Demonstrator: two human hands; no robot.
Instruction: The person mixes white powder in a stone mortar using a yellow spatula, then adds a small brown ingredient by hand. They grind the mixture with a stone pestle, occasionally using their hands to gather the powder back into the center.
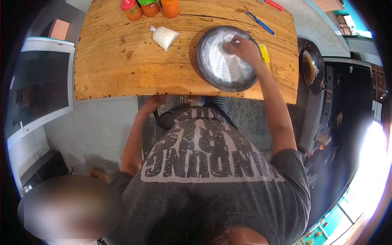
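Note:
A round dark stone dish stands near the front edge of the wooden table, with white powder spread over its inside. Over the upper right part of the dish is my right hand, its fingers curled together; what they hold, if anything, is too small to make out. My left hand hangs low at the table's front edge, left of the dish, and its fingers are blurred. A knotted clear bag of white powder lies left of the dish. Right beside the dish is a yellow-handled tool.
Jars with orange contents stand at the table's back left. A blue peeler and a red handle lie at the back right. A pan sits on the stove to the right; a white-framed cabinet stands left.

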